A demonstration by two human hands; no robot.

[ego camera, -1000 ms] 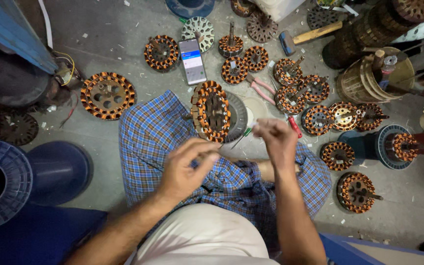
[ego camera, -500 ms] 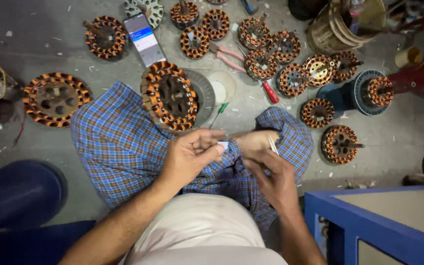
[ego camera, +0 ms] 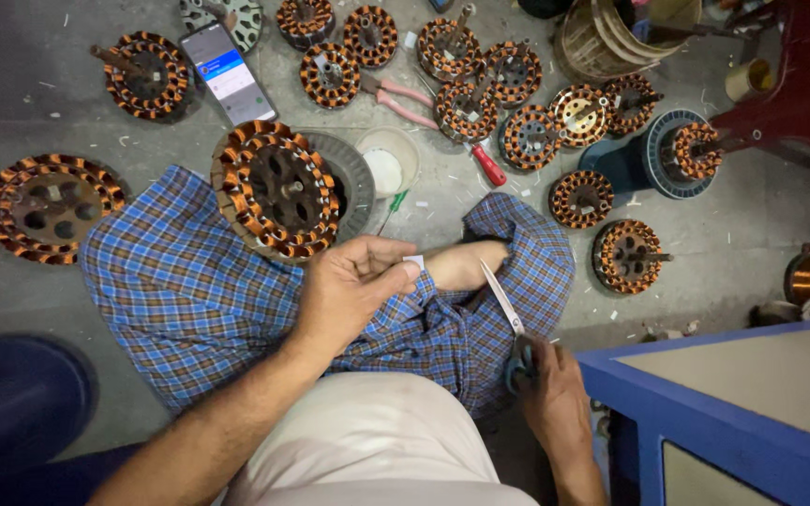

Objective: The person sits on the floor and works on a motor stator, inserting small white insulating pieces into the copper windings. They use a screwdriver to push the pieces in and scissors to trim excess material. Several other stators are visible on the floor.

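Since half a second ago my two hands have come apart: they were bunched together over my lap, and now the right one has dropped down toward my hip with the scissors while the left stays up.

Going from the left, a large copper-wound stator (ego camera: 44,208) lies flat on the concrete floor (ego camera: 11,66), well apart from me. Nearer in, a bigger wound stator (ego camera: 278,187) rests at the edge of my checked lungi (ego camera: 180,290), with a smartphone (ego camera: 228,74) lying face up beyond it.

My left hand (ego camera: 353,286) is pinched shut on a small white slip of insulating paper (ego camera: 414,262), thumb and forefinger tips meeting on it, held above my knee. That slip sits just left of the scissor tip and a little above it.

My right hand (ego camera: 550,398) is closed around the handles of the scissors (ego camera: 508,314). Their long axis runs up and to the left, the point aimed toward the slip, near it but not touching. I cannot tell whether the blades are parted. The left hand is the nearer one to the paper; the right reaches it only through the blades.

Farther right, smaller wound stators (ego camera: 625,255) dot the floor, and a blue bench corner (ego camera: 667,394) crowds my right wrist, so free room lies up and leftward over my lap.
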